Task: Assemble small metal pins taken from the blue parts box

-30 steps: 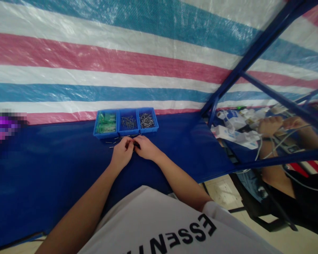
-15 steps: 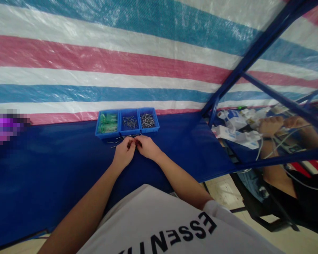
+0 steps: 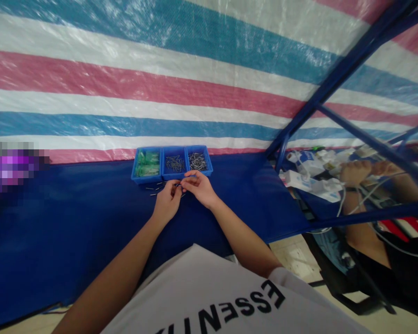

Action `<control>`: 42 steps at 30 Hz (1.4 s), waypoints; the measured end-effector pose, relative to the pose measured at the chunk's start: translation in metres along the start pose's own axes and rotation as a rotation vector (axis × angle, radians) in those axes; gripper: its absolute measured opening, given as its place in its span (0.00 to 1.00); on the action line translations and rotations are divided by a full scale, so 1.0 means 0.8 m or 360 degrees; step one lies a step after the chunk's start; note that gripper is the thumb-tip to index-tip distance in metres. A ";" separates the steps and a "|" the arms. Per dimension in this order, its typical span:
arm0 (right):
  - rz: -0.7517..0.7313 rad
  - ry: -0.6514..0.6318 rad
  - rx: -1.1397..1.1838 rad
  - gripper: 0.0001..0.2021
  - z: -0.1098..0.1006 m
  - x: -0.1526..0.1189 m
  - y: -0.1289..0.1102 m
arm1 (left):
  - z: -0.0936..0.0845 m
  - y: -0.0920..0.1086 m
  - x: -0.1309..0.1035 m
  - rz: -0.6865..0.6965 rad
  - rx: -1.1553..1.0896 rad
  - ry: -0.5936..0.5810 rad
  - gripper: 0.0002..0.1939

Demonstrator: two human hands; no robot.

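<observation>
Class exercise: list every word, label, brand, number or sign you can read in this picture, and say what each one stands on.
"ESSEN": black capitals on the person's white T-shirt, seen upside down from the wearer's view; more letters follow to the left, but the bottom edge of the picture cuts them off.
White boxes on the neighbouring bench at right: any print is too small and blurred to read.
Blue bins, striped tarpaulin, blue table cover: no text visible.

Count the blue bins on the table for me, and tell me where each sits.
3, side by side at the back of the table, just beyond the hands: the left bin with green parts, the middle bin and the right bin with small metal pins. None looks hidden.
</observation>
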State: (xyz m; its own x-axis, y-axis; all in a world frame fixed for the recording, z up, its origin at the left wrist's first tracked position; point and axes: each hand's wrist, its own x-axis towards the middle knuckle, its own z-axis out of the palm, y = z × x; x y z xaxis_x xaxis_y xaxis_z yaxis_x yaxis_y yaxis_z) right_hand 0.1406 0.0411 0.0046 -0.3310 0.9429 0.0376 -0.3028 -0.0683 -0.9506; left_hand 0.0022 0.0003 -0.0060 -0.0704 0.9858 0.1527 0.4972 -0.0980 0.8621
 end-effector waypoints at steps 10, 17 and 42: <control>-0.0124 0.0068 -0.0107 0.13 0.001 0.003 0.001 | -0.003 0.007 -0.001 0.0082 0.0088 -0.0054 0.13; -0.0547 0.0086 -0.1026 0.08 0.003 -0.007 -0.006 | -0.003 0.007 -0.001 0.0073 0.0133 -0.0031 0.13; -0.0321 0.0085 -0.0908 0.08 0.008 -0.006 0.002 | -0.005 0.006 0.000 0.0055 0.0038 0.0155 0.13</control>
State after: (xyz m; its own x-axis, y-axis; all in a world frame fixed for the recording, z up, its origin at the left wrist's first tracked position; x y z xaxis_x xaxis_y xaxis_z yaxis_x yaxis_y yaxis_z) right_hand 0.1365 0.0342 0.0048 -0.2671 0.9351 0.2329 0.1768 0.2852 -0.9420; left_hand 0.0015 -0.0006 0.0003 -0.1361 0.9638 0.2292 0.5210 -0.1272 0.8440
